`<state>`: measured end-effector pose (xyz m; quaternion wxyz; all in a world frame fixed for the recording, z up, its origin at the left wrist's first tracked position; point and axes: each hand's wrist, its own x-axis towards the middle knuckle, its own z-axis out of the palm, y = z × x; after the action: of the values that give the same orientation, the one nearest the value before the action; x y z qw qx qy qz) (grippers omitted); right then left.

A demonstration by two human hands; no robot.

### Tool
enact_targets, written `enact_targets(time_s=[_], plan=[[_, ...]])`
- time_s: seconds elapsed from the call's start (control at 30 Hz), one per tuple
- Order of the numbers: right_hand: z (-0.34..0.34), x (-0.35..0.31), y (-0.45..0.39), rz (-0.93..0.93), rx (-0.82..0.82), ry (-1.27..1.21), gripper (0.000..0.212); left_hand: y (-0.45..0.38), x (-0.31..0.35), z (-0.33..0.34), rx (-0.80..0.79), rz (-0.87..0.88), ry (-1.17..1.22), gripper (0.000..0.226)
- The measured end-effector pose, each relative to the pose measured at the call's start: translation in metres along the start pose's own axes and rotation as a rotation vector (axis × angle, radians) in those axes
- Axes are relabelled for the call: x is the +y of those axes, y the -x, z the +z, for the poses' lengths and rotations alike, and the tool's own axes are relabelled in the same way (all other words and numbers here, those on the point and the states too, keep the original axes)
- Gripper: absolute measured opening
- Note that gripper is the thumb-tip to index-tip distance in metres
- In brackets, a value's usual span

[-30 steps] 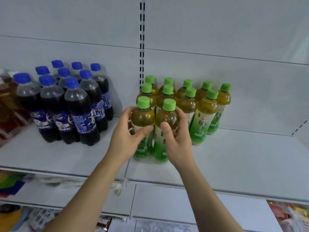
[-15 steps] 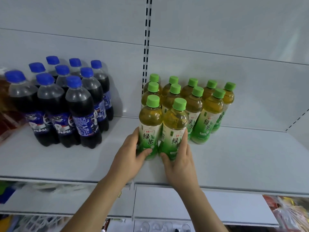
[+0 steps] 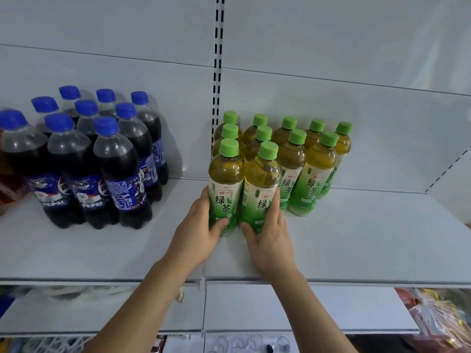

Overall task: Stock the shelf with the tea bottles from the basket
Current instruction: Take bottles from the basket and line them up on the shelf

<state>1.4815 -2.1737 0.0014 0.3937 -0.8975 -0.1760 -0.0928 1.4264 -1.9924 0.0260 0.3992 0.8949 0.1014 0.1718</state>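
Observation:
Several green-capped tea bottles (image 3: 293,159) stand in rows on the white shelf (image 3: 356,238), near its back wall. Two more stand side by side at the front of the group. My left hand (image 3: 198,230) grips the base of the front left tea bottle (image 3: 225,187), thumb across its label. My right hand (image 3: 270,235) grips the base of the front right tea bottle (image 3: 261,192). Both bottles stand upright on the shelf. The basket is out of view.
A cluster of blue-capped Pepsi bottles (image 3: 86,161) stands on the shelf to the left. Brown packets (image 3: 7,189) lie at the far left edge. Bare shelf stretches right of the tea bottles. A lower shelf (image 3: 280,312) and packaged goods (image 3: 443,319) show below.
My hands slid down from the bottles' shoulders to their bases. The two front bottles now stand on the shelf against the group.

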Motion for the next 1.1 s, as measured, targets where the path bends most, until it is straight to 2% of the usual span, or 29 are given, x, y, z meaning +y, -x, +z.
enact_targets(time_s=[0.17, 0.27, 0.37, 0.47, 0.7, 0.9, 1.1], plan=[[-0.001, 0.001, -0.001, 0.003, -0.013, 0.008, 0.114, -0.001, 0.001, -0.002, -0.043, -0.045, -0.029, 0.075], [-0.001, 0.0, 0.006, 0.025, 0.006, 0.037, 0.11, 0.001, 0.001, -0.005, -0.057, -0.1, -0.108, 0.094], [0.0, 0.008, 0.021, -0.012, 0.11, 0.122, 0.098, 0.011, 0.001, -0.004, -0.07, -0.118, -0.232, 0.105], [-0.004, 0.013, 0.035, -0.01, 0.164, 0.251, 0.085, 0.027, -0.004, 0.0, -0.055, -0.079, -0.376, 0.1], [-0.018, 0.02, 0.083, 0.021, 0.219, 0.418, 0.072, 0.056, -0.003, 0.02, -0.038, -0.052, -0.61, 0.101], [-0.053, 0.04, 0.117, 0.063, 0.229, 0.461, 0.071, 0.095, 0.034, 0.044, -0.023, -0.025, -0.619, 0.096], [-0.114, 0.091, 0.175, 0.172, 0.228, 0.529, 0.076, 0.145, 0.099, 0.104, -0.031, 0.127, -0.56, 0.084]])
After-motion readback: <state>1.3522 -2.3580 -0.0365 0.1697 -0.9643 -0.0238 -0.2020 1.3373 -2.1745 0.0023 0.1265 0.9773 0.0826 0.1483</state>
